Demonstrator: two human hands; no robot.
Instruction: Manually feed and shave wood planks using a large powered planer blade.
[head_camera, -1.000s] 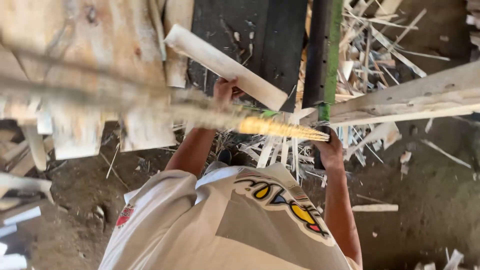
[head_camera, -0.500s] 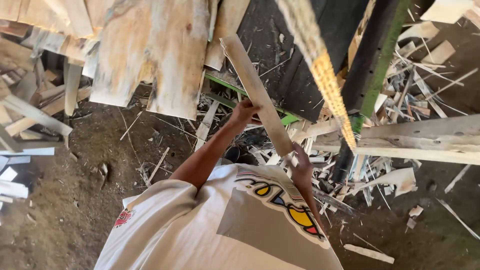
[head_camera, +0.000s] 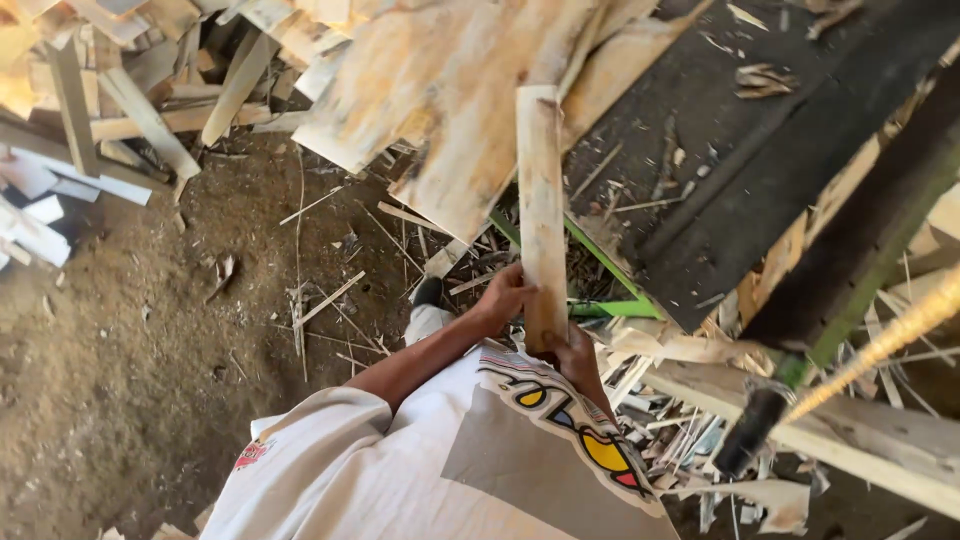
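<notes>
Swung upright now, the wooden slat (head_camera: 541, 210) that was leaning toward 11 o'clock half a second ago points almost straight to 12 o'clock, and the view has tipped with it. Both hands are on its lower end! Left hand (head_camera: 503, 297) has its grip wrapped around the slat's left edge, fingers curled over the face. Right hand (head_camera: 572, 352) sits just below at the bottom end, its grip closed under and behind the wood, partly hidden by it. 2 hands, 1 slat, held clear of the ground. Its upper end reaches up in front of the big pale plywood sheet (head_camera: 470, 110) lying at 12 o'clock. Off at 2 o'clock runs a dark slanted panel (head_camera: 760, 170) littered with chips, and a green metal bar (head_camera: 600, 275) peeks out beneath it just right of the slat. Down at 4 o'clock a heavy timber beam (head_camera: 860, 440) lies across a heap of splinters (head_camera: 680, 440). Over at 10 o'clock, a pile of offcut boards (head_camera: 130, 110) sits on the dirt floor (head_camera: 130, 340). White printed shirt (head_camera: 400, 480) fills the bottom at 6 o'clock.
</notes>
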